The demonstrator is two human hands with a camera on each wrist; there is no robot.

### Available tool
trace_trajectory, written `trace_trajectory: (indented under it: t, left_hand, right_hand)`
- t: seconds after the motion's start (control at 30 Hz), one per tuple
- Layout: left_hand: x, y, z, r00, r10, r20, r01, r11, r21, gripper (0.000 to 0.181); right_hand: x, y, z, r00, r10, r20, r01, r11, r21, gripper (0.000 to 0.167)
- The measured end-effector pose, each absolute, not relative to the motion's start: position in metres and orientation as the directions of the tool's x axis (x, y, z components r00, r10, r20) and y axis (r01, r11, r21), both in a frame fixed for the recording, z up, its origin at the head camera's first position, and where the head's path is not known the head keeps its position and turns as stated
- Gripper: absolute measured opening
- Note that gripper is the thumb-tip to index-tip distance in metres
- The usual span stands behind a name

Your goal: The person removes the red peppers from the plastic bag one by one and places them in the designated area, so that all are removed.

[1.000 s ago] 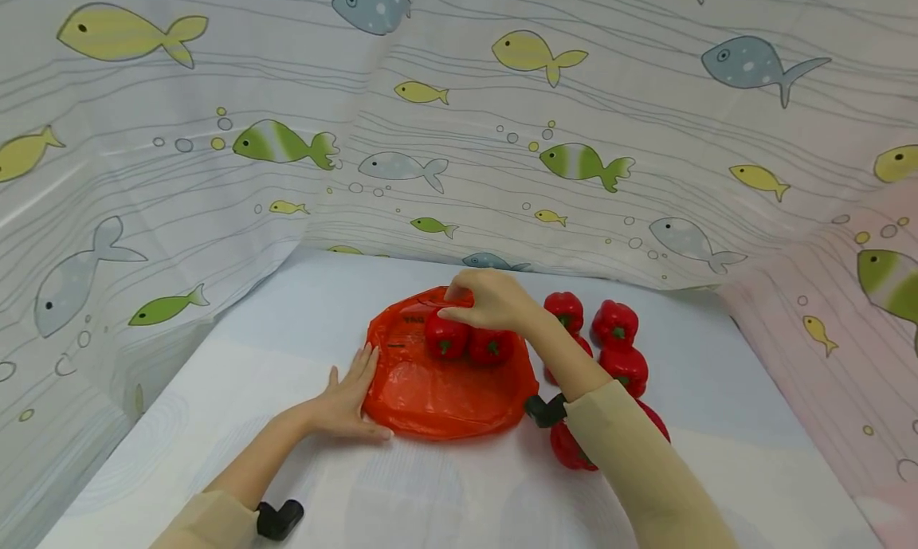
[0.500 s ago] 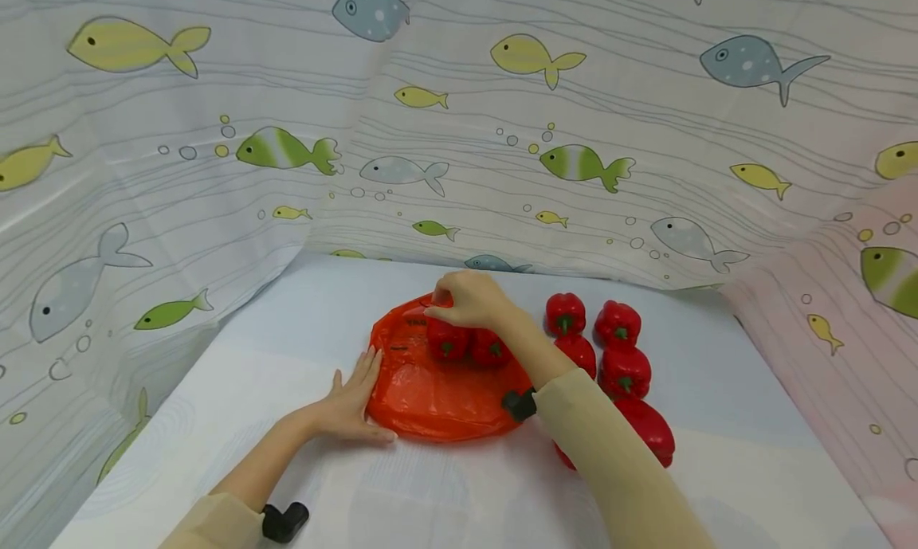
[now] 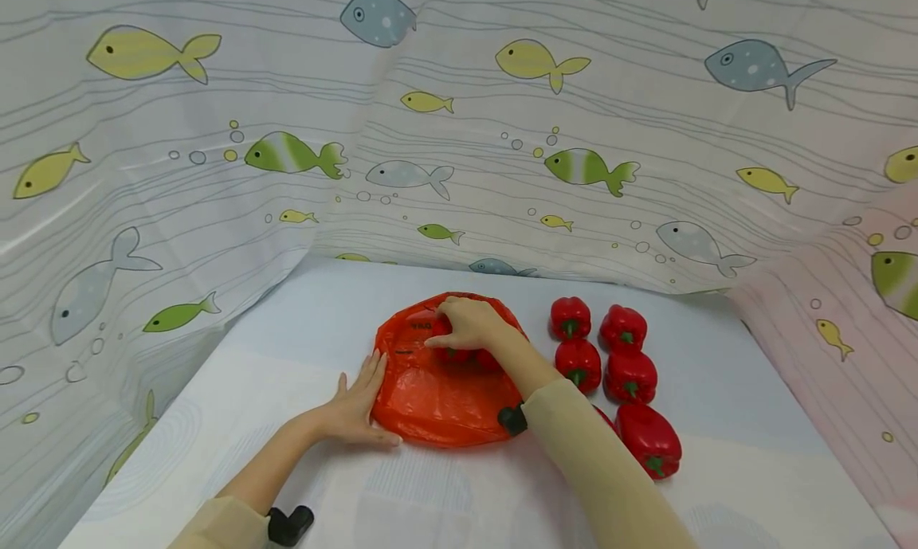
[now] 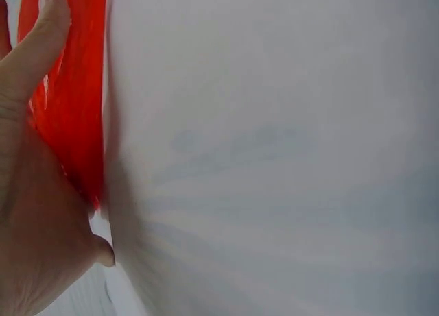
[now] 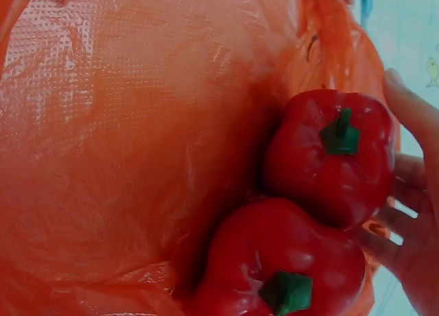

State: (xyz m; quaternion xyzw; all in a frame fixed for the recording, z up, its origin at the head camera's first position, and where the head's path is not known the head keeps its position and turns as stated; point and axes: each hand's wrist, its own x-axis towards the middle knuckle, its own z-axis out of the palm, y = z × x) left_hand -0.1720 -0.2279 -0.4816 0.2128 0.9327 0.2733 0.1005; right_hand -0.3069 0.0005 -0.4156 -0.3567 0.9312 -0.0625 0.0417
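Note:
An orange plastic bag [image 3: 423, 398] lies spread on the table, its rim forming a rough ring. Against its left edge rests my left hand [image 3: 351, 409], fingers straight and spread; the left wrist view shows this palm beside the orange plastic [image 4: 75, 103]. Two red bell peppers with green stems sit in the bag's far part, the upper pepper [image 5: 329, 158] touching the lower one [image 5: 274, 261]. My right hand [image 3: 469, 324] reaches over them from the right, fingers loosely bent at the upper pepper's far side. In the right wrist view its thumb stands apart from the pepper.
Right of the bag, several more red bell peppers stand on the white table, among them a back one [image 3: 624, 327] and a front one [image 3: 649, 441]. One is partly hidden by the right sleeve [image 3: 595, 461]. A fish-print curtain [image 3: 459, 150] surrounds the table.
My right hand has moved left and lower over the peppers in the bag, covering more of them. My left hand stays at the bag's left edge. The view has shifted slightly.

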Motion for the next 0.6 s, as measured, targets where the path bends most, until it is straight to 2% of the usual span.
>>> trace_trajectory:
  t: [0.2,0.37,0.6]
  left_hand:
    - [-0.173,-0.228,-0.482,-0.888,0.453,-0.075,0.341,0.761,0.552,0.127]
    - [-0.173,-0.228,-0.483,-0.888,0.454,-0.076,0.343,0.761,0.550,0.128]
    - [-0.172,-0.228,-0.483,-0.890,0.449,-0.074,0.338,0.761,0.555,0.129]
  right_hand:
    - [-0.308,0.002,-0.422,-0.775,-0.619,-0.126,-0.583,0.778,-0.232,0.077]
    - [-0.309,0.001,-0.426,-0.791,-0.588,-0.166,-0.536,0.798,-0.275,0.082]
    - [-0.307,-0.003,-0.430,-0.791,-0.593,-0.153,-0.551,0.798,-0.243,0.091]
